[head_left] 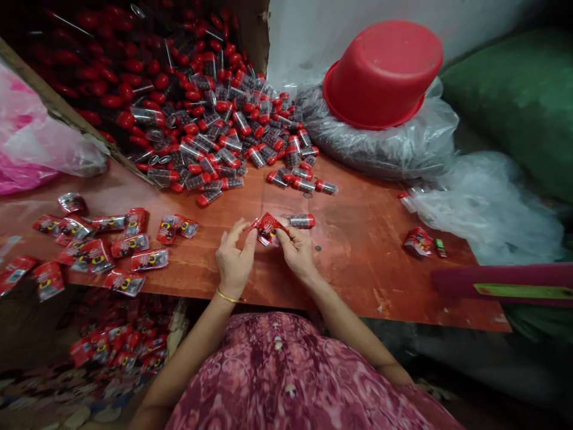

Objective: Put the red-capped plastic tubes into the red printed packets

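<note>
A small red printed packet point(267, 226) is held up between my two hands over the near middle of the table. My left hand point(235, 255) pinches its left corner between thumb and fingers. On the opposite corner, my right hand point(296, 251) has its fingers closed. Just beyond the right hand lies a clear tube with a red cap point(301, 221), dark pieces inside it. To the left of my hands are several red packets wrapped around tubes, such as this one point(150, 259).
A large cardboard box point(49, 89) spills red-capped tubes point(228, 143) onto the orange-red table point(358, 257). Behind, an upturned red tub point(380, 71) rests on a clear plastic bag point(376, 155). At right lie more red packets point(418, 242) and a purple bar point(456, 282). Packets point(116, 343) are piled below the table.
</note>
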`<action>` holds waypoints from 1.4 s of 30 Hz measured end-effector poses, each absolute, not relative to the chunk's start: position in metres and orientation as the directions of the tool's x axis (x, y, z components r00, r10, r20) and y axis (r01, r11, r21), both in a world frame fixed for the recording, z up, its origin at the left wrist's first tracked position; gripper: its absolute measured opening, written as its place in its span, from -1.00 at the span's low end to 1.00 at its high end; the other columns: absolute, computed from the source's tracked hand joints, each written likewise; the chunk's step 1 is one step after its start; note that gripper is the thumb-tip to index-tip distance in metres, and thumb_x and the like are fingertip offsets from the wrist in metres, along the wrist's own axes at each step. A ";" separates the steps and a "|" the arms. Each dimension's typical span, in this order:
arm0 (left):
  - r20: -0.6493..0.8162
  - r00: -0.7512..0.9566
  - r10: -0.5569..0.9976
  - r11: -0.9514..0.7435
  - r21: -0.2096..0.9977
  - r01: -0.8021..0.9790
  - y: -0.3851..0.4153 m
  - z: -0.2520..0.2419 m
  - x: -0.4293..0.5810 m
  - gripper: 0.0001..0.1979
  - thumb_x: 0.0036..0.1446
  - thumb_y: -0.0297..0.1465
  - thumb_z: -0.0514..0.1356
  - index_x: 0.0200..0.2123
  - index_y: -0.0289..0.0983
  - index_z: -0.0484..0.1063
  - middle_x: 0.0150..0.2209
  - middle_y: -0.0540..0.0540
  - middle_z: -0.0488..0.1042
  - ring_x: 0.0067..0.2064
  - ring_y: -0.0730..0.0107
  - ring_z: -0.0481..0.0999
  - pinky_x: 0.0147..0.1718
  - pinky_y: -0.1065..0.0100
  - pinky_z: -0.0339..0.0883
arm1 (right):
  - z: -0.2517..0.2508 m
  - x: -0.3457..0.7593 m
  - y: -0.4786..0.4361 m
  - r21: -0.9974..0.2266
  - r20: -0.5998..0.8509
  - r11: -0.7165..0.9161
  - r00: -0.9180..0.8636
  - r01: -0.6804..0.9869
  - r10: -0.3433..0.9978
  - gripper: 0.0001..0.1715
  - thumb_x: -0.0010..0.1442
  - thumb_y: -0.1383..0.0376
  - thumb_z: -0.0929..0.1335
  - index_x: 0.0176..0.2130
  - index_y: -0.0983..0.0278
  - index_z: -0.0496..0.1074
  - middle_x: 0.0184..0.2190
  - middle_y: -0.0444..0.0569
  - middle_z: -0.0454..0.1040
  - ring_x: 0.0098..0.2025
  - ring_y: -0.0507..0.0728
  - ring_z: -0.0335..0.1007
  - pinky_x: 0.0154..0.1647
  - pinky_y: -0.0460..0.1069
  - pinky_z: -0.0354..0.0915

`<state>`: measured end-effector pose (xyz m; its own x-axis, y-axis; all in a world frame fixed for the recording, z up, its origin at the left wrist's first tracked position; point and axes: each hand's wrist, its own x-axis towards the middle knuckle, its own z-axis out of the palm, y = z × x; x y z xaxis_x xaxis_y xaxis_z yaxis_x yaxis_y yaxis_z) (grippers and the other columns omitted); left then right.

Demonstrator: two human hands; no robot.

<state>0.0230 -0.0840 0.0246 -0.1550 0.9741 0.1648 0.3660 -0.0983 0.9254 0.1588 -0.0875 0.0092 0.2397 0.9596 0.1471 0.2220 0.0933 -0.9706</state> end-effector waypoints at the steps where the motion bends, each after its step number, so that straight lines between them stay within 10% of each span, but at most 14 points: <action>1: 0.051 -0.136 0.989 -0.010 0.957 0.291 -0.087 0.024 0.022 -0.75 0.02 -0.22 0.20 -0.32 -0.25 0.56 -0.23 -0.13 0.58 -0.12 0.18 0.51 -0.03 0.22 0.25 | 0.008 0.160 -0.089 -0.959 0.169 0.097 0.262 0.267 0.950 -0.67 0.11 0.13 0.26 -0.57 0.26 0.34 -0.66 -0.18 0.27 -0.57 0.00 0.14 -0.53 -0.09 0.10; 5: -0.315 0.103 0.943 0.325 0.940 -0.104 -0.098 0.019 0.032 -0.69 -0.09 -0.15 0.27 -0.52 -0.32 0.55 -0.50 -0.10 0.55 -0.36 0.29 0.51 -0.25 0.33 0.33 | 0.006 0.157 -0.093 -0.935 0.224 0.126 0.277 0.331 0.934 -0.61 0.16 0.13 0.21 -0.61 0.24 0.24 -0.68 -0.20 0.17 -0.59 -0.01 0.07 -0.54 -0.09 0.07; 11: -0.438 0.102 0.893 0.426 0.752 -0.504 -0.095 0.031 0.052 -0.69 -0.30 -0.25 0.40 -0.44 -0.29 0.53 -0.45 -0.03 0.55 -0.40 0.48 0.47 -0.33 0.43 0.32 | 0.007 0.151 -0.097 -0.963 0.188 0.141 0.196 0.229 0.963 -0.70 0.15 0.16 0.21 -0.52 0.24 0.29 -0.58 -0.14 0.30 -0.51 0.02 0.19 -0.46 -0.07 0.17; 35: -0.485 -0.009 0.874 0.399 0.730 -0.555 -0.084 0.039 0.062 -0.68 -0.41 -0.28 0.43 -0.58 -0.33 0.44 -0.54 -0.01 0.51 -0.44 0.49 0.47 -0.38 0.45 0.29 | 0.007 0.159 -0.088 -0.921 0.262 0.187 0.188 0.341 0.947 -0.63 0.24 0.15 0.15 -0.38 0.27 0.41 -0.49 -0.08 0.42 -0.43 0.06 0.32 -0.38 -0.05 0.25; 42: -0.508 0.011 0.861 0.438 0.730 -0.525 -0.078 0.031 0.049 -0.69 -0.35 -0.26 0.41 -0.54 -0.32 0.44 -0.51 0.00 0.52 -0.48 0.53 0.46 -0.39 0.46 0.28 | -0.001 0.198 -0.064 -0.466 0.257 -0.075 0.216 0.881 0.942 -0.56 0.20 0.05 0.22 -0.20 0.33 0.45 -0.31 0.13 0.41 -0.28 0.19 0.32 -0.31 0.02 0.19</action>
<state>0.0492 -0.0781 0.0312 0.0115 0.8614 -0.5079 -0.5246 0.4376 0.7303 0.1976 -0.0639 -0.0011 0.2161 0.9421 0.2565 0.8814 -0.0752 -0.4663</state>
